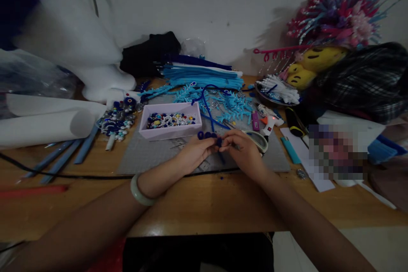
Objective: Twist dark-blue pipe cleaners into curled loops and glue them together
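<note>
Both hands meet over the grey cutting mat (137, 157). Between them is a dark blue fuzzy pipe cleaner (208, 135) bent into several small loops, with a straight end hanging below. My left hand (196, 153) pinches the looped part from the left. Pressed against its right end are the fingertips of my right hand (244, 151); the exact grip there is partly hidden. Just behind my left hand stands a pale box (170, 133) of mixed beads. Scissors (258, 140) lie beside my right hand, and light blue pipe-cleaner branches (236, 108) spread beyond the hands.
A glue gun (269, 125), a teal lighter (290, 151) and a white strip (314, 170) lie to the right. Bundled blue pipe cleaners (200, 76) sit at the back. Left are a beaded cluster (117, 121), white rolls (47, 125) and a white mannequin (73, 29). A black cable (95, 176) crosses the table.
</note>
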Tool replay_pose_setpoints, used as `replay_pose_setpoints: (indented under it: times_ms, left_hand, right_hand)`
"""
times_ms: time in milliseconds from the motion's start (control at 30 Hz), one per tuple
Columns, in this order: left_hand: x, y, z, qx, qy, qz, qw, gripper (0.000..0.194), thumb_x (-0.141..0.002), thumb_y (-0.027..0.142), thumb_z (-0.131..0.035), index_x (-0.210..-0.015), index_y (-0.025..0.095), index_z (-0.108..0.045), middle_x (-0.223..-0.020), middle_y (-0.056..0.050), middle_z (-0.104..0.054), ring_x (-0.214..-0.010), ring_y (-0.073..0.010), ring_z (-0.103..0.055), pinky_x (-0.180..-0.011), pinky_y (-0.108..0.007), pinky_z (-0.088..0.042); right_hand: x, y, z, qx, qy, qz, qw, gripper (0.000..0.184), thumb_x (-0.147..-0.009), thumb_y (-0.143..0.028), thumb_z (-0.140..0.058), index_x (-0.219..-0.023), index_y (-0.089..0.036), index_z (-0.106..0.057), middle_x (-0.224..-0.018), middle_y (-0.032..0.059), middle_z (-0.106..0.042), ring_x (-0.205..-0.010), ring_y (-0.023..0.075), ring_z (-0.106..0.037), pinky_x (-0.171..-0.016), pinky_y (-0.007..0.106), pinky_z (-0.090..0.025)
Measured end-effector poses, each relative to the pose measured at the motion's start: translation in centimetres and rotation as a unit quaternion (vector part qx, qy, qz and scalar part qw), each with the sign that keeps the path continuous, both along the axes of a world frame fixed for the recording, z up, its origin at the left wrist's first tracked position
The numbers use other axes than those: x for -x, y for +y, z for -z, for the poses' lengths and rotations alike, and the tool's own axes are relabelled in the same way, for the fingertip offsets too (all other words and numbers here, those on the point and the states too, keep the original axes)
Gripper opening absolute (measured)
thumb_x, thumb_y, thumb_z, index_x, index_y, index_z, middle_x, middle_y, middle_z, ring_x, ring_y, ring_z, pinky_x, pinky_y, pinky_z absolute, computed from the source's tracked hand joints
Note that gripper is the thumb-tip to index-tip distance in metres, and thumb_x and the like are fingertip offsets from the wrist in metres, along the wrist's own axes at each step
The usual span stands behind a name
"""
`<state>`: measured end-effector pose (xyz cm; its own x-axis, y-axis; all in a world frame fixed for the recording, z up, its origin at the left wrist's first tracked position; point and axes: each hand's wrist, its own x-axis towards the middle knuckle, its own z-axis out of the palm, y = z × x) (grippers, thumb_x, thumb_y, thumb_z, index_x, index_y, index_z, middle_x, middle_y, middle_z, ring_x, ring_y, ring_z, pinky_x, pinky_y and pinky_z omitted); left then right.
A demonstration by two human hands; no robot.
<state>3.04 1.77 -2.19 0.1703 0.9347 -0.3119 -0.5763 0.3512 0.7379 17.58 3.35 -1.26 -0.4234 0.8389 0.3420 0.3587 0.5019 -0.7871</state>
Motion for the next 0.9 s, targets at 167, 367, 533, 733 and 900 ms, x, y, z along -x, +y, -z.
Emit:
replay_pose_setpoints:
  times_ms: [167,367,533,733,900]
  left_hand:
    - [0.2,0.0,-0.1,-0.026,0.004,0.052,0.998,0.004,-0.062,0.011,-0.065,-0.065,0.011,-0.062,-0.064,-0.001,-0.063,-0.059,-0.0073,-0.057,-0.059,-0.018,-0.047]
    - [0.5,0.2,0.0,-0.017,0.047,0.093,0.994,0.013,-0.063,0.019,-0.067,-0.071,0.009,-0.063,-0.065,-0.003,-0.063,-0.054,-0.0078,-0.056,-0.056,-0.020,-0.045]
    - [0.1,0.2,-0.1,-0.019,0.071,0.004,0.997,0.010,-0.061,0.017,-0.066,-0.062,0.011,-0.057,-0.056,0.001,-0.058,-0.052,-0.0079,-0.054,-0.055,-0.021,-0.045]
    - [0.1,0.3,-0.5,-0.030,0.065,-0.054,0.996,0.015,-0.060,0.020,-0.067,-0.059,0.014,-0.054,-0.052,0.005,-0.053,-0.048,-0.0060,-0.050,-0.051,-0.019,-0.041]
    - [0.0,0.1,-1.1,-0.049,0.042,-0.084,0.994,0.016,-0.061,0.022,-0.068,-0.062,0.015,-0.054,-0.053,0.005,-0.052,-0.048,-0.0053,-0.048,-0.051,-0.019,-0.040]
  right_hand:
    - [0.0,0.1,-0.1,0.003,0.014,0.019,1.000,0.009,-0.072,-0.015,-0.059,-0.064,-0.018,-0.057,-0.076,0.0007,-0.056,-0.077,0.0130,-0.054,-0.072,0.026,-0.042]
    - [-0.3,0.2,-0.3,0.002,0.012,0.023,1.000,0.007,-0.070,-0.020,-0.062,-0.064,-0.019,-0.059,-0.076,0.0006,-0.055,-0.074,0.0134,-0.053,-0.070,0.027,-0.042]
    - [-0.2,-0.2,0.0,-0.040,-0.018,-0.002,0.999,0.008,-0.074,-0.017,-0.056,-0.067,-0.020,-0.059,-0.078,0.0013,-0.056,-0.075,0.0138,-0.053,-0.070,0.027,-0.042]
    - [0.0,-0.5,0.1,-0.047,0.004,0.007,0.999,0.010,-0.075,-0.018,-0.055,-0.065,-0.020,-0.059,-0.076,0.0014,-0.056,-0.074,0.0132,-0.053,-0.070,0.026,-0.041]
    - [0.7,-0.2,0.4,0.112,0.119,0.079,0.983,0.011,-0.069,-0.020,-0.057,-0.059,-0.019,-0.052,-0.060,-0.0027,-0.049,-0.059,0.0107,-0.046,-0.059,0.024,-0.038]
